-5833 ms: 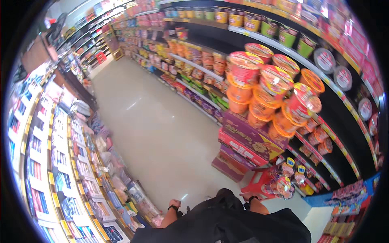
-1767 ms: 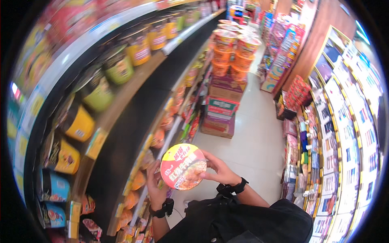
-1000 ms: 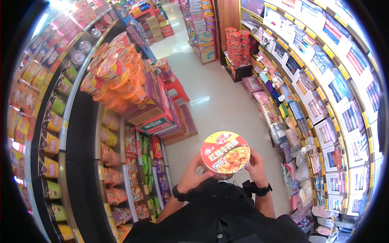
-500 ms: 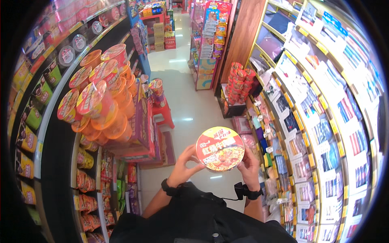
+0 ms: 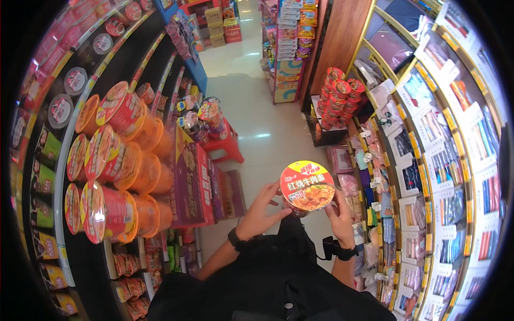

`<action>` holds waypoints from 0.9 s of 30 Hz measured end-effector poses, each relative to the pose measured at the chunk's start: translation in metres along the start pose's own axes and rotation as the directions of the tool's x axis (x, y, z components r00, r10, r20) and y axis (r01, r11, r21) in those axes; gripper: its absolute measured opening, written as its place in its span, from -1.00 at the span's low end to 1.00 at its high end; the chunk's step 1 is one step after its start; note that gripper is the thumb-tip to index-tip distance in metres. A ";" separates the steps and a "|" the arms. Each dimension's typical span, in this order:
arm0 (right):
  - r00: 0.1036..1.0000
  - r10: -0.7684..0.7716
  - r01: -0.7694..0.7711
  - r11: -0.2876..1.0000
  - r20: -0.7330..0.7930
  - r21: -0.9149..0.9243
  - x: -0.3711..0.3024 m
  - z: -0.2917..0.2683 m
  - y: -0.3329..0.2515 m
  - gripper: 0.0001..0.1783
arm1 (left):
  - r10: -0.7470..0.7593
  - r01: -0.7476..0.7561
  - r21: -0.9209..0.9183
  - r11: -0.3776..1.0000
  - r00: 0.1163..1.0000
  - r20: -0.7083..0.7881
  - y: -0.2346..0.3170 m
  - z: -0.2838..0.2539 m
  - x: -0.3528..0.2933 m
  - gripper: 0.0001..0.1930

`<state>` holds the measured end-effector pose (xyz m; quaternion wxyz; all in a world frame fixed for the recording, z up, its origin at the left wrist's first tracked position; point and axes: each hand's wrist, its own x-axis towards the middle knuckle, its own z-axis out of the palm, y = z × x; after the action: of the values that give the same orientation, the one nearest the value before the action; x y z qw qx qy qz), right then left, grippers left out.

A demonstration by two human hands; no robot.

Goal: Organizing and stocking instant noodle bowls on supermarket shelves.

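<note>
Between my two hands is a round instant noodle cup, its red and yellow lid with a noodle picture facing up toward me. My left hand grips its left side, fingers around the wall and thumb near the lower rim. On the other side, my right hand holds the wall with thumb and fingers. The cup's underside and some fingertips are hidden. To the left, clear-wrapped stacks of similar orange and red noodle cups stand on a purple and red carton.
Shelves of packaged noodles line the left side. A red stool with cups on it stands beyond the carton. On the right are racks of packaged clothing, a stack of red cans and a snack rack. Pale tiled floor runs between.
The noodle cup and both hands have shifted right and slightly down in the picture, still together. The view has turned, so the stacked cups at left appear larger and lower.
</note>
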<state>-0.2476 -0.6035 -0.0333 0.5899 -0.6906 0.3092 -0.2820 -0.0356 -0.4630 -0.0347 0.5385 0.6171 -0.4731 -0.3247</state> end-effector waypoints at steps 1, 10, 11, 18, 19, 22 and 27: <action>1.000 0.007 -0.008 1.000 0.010 0.013 0.017 -0.001 0.008 -0.47 | -0.014 0.014 0.010 1.000 1.000 -0.005 -0.005 -0.002 0.014 -0.33; 0.991 -0.018 0.014 0.999 0.133 0.031 0.190 -0.035 0.021 -0.41 | -0.083 0.093 0.116 0.989 0.993 -0.088 -0.028 -0.020 0.167 -0.22; 0.987 -0.026 0.023 1.000 0.159 0.021 0.209 -0.041 0.023 -0.39 | -0.086 0.098 0.122 0.988 0.992 -0.097 -0.029 -0.021 0.184 -0.22; 0.907 -0.028 -0.004 0.997 0.421 0.075 0.338 -0.052 0.031 -0.17 | -0.192 0.225 0.121 0.967 0.953 -0.233 -0.032 -0.030 0.258 -0.23; 0.892 -0.034 0.000 0.997 0.450 0.074 0.355 -0.045 0.032 -0.15 | -0.218 0.251 0.109 0.962 0.945 -0.245 -0.037 -0.036 0.264 -0.23; 0.859 -0.026 -0.002 0.999 0.511 0.054 0.399 -0.015 0.042 -0.15 | -0.286 0.325 0.067 0.943 0.900 -0.329 -0.054 -0.056 0.277 -0.24; 0.761 0.069 -0.172 0.980 0.645 0.098 0.462 0.054 0.067 -0.16 | -0.316 0.376 0.012 0.927 0.796 -0.517 -0.088 -0.101 0.292 -0.24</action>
<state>0.0875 -0.9278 -0.0966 0.7271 -0.6772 0.1121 -0.0146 0.1762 -0.7021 -0.0671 0.5388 0.7859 -0.2121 -0.2168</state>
